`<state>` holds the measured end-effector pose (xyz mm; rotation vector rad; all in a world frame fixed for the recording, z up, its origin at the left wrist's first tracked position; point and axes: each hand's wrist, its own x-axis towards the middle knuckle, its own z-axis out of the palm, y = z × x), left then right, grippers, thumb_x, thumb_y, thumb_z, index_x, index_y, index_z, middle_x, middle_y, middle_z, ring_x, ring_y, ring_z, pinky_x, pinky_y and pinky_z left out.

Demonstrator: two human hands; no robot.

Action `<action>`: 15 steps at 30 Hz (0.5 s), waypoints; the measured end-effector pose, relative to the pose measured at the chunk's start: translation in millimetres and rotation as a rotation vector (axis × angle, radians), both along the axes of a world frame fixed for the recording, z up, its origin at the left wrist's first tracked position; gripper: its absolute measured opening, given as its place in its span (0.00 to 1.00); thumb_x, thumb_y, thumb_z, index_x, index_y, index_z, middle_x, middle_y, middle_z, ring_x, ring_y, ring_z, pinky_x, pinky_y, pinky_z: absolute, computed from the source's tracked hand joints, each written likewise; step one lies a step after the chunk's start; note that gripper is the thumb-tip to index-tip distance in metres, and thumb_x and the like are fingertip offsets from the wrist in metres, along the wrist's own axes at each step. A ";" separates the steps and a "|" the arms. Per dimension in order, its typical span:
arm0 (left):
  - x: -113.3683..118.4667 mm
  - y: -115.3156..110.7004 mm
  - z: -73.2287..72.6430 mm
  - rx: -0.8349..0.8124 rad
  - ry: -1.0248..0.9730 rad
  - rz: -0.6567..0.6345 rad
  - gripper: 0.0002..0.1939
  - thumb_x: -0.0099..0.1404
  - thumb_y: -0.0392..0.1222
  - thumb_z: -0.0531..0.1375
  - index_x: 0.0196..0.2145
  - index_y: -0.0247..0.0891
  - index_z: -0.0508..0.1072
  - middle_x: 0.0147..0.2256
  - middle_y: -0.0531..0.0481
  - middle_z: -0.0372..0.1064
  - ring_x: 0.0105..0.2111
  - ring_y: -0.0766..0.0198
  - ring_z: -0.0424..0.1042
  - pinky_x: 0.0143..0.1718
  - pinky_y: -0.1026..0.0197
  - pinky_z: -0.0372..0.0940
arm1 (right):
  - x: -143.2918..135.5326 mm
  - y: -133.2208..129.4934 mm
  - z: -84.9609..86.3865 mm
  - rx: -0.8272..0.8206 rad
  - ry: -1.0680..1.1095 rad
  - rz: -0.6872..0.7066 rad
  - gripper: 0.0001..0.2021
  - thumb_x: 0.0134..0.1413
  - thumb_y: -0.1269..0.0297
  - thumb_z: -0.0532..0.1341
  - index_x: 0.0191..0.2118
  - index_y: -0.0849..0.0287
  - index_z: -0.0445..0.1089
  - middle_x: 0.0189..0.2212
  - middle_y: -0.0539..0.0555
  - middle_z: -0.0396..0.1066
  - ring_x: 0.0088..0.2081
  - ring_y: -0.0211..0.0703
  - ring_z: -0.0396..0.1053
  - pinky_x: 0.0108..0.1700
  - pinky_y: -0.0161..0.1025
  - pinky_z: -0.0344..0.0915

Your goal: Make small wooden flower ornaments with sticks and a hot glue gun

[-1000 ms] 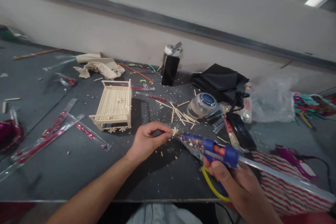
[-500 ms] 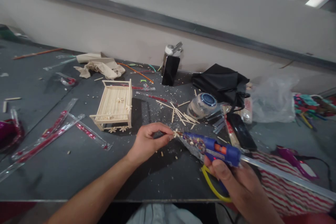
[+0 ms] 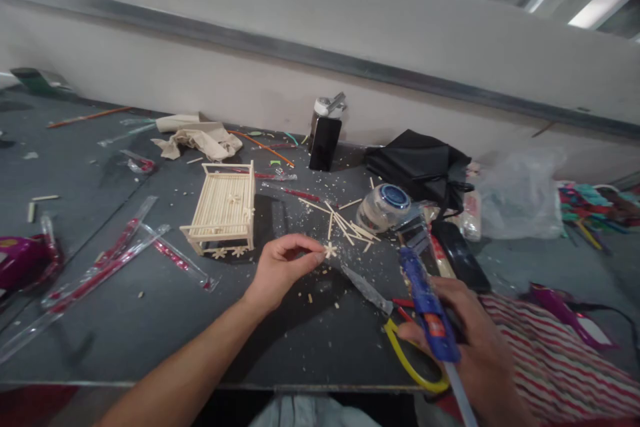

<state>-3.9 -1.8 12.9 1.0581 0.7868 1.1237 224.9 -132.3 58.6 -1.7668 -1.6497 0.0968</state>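
Note:
Between thumb and forefinger, my left hand [image 3: 283, 270] pinches a small pale wooden flower [image 3: 330, 251] at the middle of the table. My right hand [image 3: 467, 333] is wrapped round a blue glue gun [image 3: 426, 307], its nozzle pointing away from me and a clear glue stick out of its back end. Left of my left hand stands a small bed-like frame of pale sticks [image 3: 223, 203], with little flowers on its slats and along its near side. Scissors [image 3: 415, 367] with yellow and red handles lie beneath the glue gun.
Loose sticks [image 3: 345, 227] lie beside a jar with a blue lid [image 3: 385, 207]. Behind are a phone [image 3: 325, 144] against a bottle and a black bag [image 3: 420, 163]. Red sticks in clear wrappers [image 3: 115, 260] lie left. Striped cloth [image 3: 555, 347] and a black case [image 3: 460, 257] are right.
The glue gun has moved right, away from the flower, and turned so its nozzle points forward. My left hand still holds the flower. The view has shifted slightly.

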 end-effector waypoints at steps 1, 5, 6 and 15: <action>0.1 0.4 -1.2 -0.006 -0.003 0.005 0.05 0.49 0.38 0.70 0.26 0.38 0.79 0.28 0.51 0.76 0.29 0.66 0.72 0.33 0.64 0.67 | 9.1 2.8 -2.7 0.023 -0.076 0.010 0.20 0.47 0.46 0.68 0.40 0.54 0.68 0.39 0.57 0.72 0.39 0.53 0.72 0.38 0.45 0.70; 0.9 1.8 -5.5 -0.039 -0.009 0.016 0.06 0.49 0.38 0.71 0.27 0.38 0.79 0.27 0.52 0.76 0.27 0.67 0.71 0.32 0.64 0.66 | 44.8 31.0 2.5 0.155 -0.329 0.002 0.19 0.52 0.47 0.64 0.42 0.55 0.65 0.37 0.57 0.70 0.37 0.52 0.70 0.39 0.47 0.68; 1.1 2.1 -6.2 -0.041 -0.011 0.015 0.06 0.49 0.38 0.71 0.27 0.38 0.79 0.27 0.52 0.76 0.27 0.68 0.71 0.32 0.65 0.66 | 52.7 42.8 7.0 0.182 -0.373 -0.027 0.20 0.52 0.46 0.64 0.42 0.55 0.65 0.36 0.58 0.70 0.37 0.53 0.70 0.41 0.48 0.67; 0.3 3.9 -7.7 -0.062 -0.062 0.026 0.06 0.49 0.37 0.71 0.27 0.39 0.79 0.27 0.53 0.76 0.27 0.70 0.70 0.33 0.67 0.65 | 83.7 144.8 28.1 -0.026 -0.426 0.034 0.25 0.52 0.42 0.60 0.45 0.58 0.70 0.40 0.60 0.71 0.42 0.55 0.71 0.45 0.48 0.66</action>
